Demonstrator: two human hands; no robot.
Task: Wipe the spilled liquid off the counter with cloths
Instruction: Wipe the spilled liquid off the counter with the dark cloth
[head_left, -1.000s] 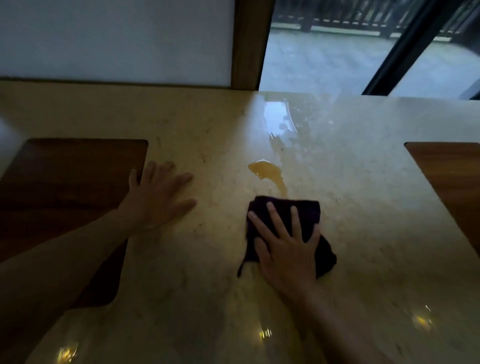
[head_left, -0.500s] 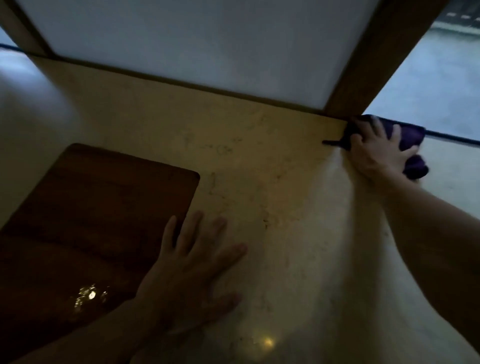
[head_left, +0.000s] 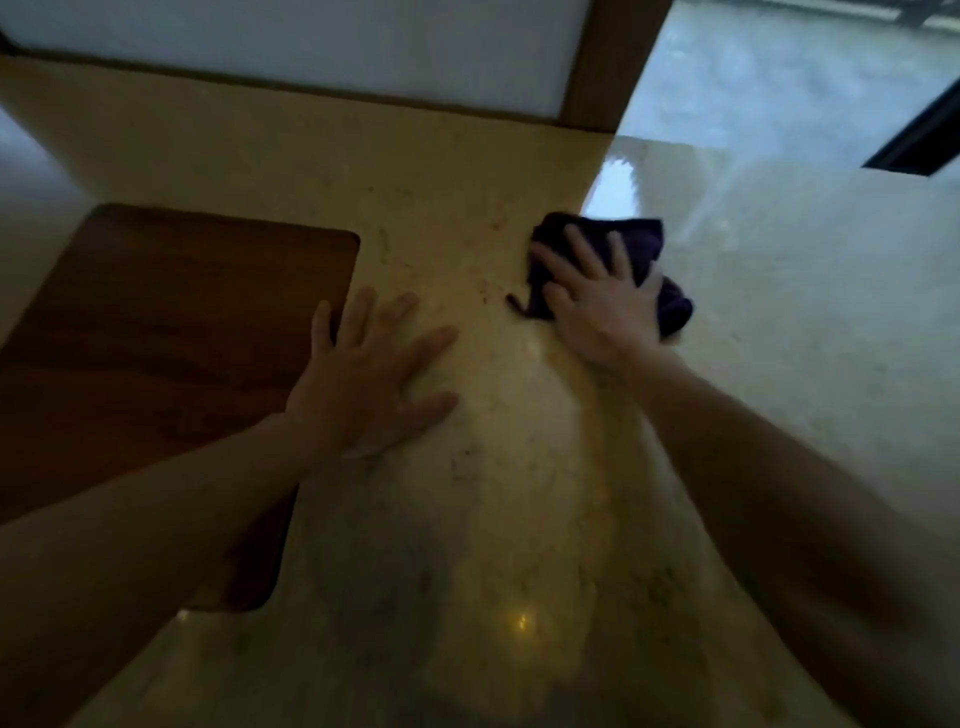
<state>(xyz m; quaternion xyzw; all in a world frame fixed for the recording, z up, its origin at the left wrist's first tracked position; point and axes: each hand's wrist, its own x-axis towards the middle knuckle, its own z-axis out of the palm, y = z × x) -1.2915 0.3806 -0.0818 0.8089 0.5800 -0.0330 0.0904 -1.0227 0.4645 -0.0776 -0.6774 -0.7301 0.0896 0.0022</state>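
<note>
right hand (head_left: 597, 306) presses purple cloth (head_left: 641, 244)

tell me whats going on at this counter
A person is wiping a stone counter. The right hand is pressed flat on a dark purple cloth, fingers spread over it. The left hand lies palm down on the bare counter beside a dark wooden panel, apparently as a brace. No puddle shows clearly in this blurred frame; there is only a shiny patch beyond the cloth, which could be wetness or window glare.
</note>
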